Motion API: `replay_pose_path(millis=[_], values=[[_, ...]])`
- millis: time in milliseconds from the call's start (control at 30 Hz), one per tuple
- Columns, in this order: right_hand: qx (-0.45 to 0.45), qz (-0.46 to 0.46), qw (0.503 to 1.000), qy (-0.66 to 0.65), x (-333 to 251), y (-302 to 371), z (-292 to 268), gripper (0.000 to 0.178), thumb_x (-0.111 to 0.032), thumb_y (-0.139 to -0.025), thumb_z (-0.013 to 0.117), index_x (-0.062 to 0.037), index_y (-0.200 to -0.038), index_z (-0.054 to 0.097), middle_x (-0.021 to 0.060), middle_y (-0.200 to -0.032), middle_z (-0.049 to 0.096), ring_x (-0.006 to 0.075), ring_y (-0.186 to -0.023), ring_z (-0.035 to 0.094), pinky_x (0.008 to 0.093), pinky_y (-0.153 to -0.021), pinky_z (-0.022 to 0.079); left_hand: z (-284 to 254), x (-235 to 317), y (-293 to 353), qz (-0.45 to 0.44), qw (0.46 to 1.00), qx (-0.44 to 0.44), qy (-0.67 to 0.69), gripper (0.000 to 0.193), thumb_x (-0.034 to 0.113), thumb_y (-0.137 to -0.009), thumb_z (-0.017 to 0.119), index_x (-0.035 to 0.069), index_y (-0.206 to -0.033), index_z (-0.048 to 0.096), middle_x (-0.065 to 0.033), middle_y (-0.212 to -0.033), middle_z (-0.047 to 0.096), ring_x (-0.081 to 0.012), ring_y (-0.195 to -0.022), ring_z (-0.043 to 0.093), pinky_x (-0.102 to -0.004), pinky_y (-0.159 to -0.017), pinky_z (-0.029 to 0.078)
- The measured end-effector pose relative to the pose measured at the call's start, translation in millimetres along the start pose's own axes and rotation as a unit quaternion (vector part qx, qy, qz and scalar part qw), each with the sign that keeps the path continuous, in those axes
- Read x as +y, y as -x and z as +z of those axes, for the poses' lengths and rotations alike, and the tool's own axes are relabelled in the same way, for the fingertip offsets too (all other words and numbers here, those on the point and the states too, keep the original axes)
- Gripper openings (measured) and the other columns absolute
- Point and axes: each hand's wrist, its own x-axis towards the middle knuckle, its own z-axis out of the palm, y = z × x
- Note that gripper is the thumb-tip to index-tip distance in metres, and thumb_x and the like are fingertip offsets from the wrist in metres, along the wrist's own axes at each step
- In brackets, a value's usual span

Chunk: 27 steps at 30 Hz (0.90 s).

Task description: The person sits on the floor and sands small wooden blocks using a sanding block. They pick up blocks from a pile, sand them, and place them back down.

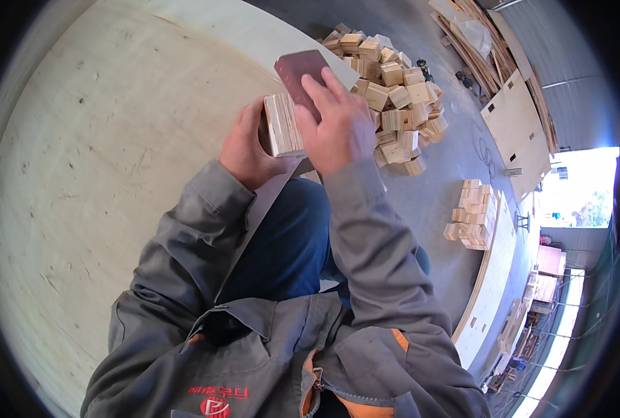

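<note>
In front of my chest, my left hand (242,151) is wrapped round a small plywood block (282,125). The block's layered edges face up, pale with darker streaks. A flat, dark reddish-brown sanding block (300,74) is in my right hand (342,130), the fingers lying along its right side. It is tilted and sits just beyond the plywood block's upper right corner. Whether the two blocks touch, I cannot tell. My right fingers are slightly blurred.
A large plywood sheet (94,174) spreads across the left, beside my knees. Beyond my right hand, many plywood blocks lie in a loose heap (397,94) on the grey floor (449,150). A neater block stack (475,214) stands farther right, near leaning boards (515,132).
</note>
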Motion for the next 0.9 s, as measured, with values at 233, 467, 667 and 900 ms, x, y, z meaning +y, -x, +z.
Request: replay_pose_path(millis=[233,467,667,900], values=[[-0.005,-0.020,1.000,-0.017,-9.7,49.2,-29.8,0.054,-0.025,-0.093,0.084,-0.0140,-0.145,0.076,0.0128,-0.159,0.066,0.0398,-0.120,0.067,0.0554,-0.109,0.052,-0.5,16.7,2.3,0.005,0.999,0.004,-0.050,0.104,0.010,-0.065,0.100,0.000,-0.156,0.050,-0.0236,-0.143,0.062,-0.0406,-0.133,0.067,-0.0447,-0.112,0.057],[-0.038,-0.026,0.999,-0.006,-31.1,110.7,-72.8,0.060,-0.019,-0.088,0.088,-0.0152,-0.146,0.076,0.0124,-0.163,0.062,0.0385,-0.124,0.063,0.0517,-0.108,0.051,1.1,17.7,2.8,0.026,0.997,0.000,-0.070,0.103,0.009,-0.066,0.099,-0.002,-0.155,0.050,-0.0248,-0.142,0.064,-0.0427,-0.133,0.066,-0.0455,-0.112,0.057],[-0.010,-0.012,1.000,-0.003,-5.1,10.2,-5.7,0.051,-0.027,-0.094,0.082,-0.0208,-0.144,0.076,0.0063,-0.158,0.067,0.0369,-0.124,0.067,0.0539,-0.109,0.052,2.1,7.4,0.6,0.007,0.998,-0.007,-0.055,0.109,0.007,-0.068,0.101,0.001,-0.161,0.046,-0.0165,-0.143,0.062,-0.0293,-0.135,0.065,-0.0416,-0.113,0.055],[-0.011,0.006,1.000,0.001,-0.5,-11.8,7.3,0.048,-0.031,-0.098,0.076,-0.0191,-0.145,0.076,0.0080,-0.157,0.068,0.0395,-0.121,0.069,0.0564,-0.108,0.053,0.0,1.0,-1.9,0.027,0.998,-0.012,-0.054,0.106,0.013,-0.069,0.101,0.000,-0.159,0.046,-0.0211,-0.143,0.062,-0.0352,-0.133,0.066,-0.0447,-0.113,0.055]])
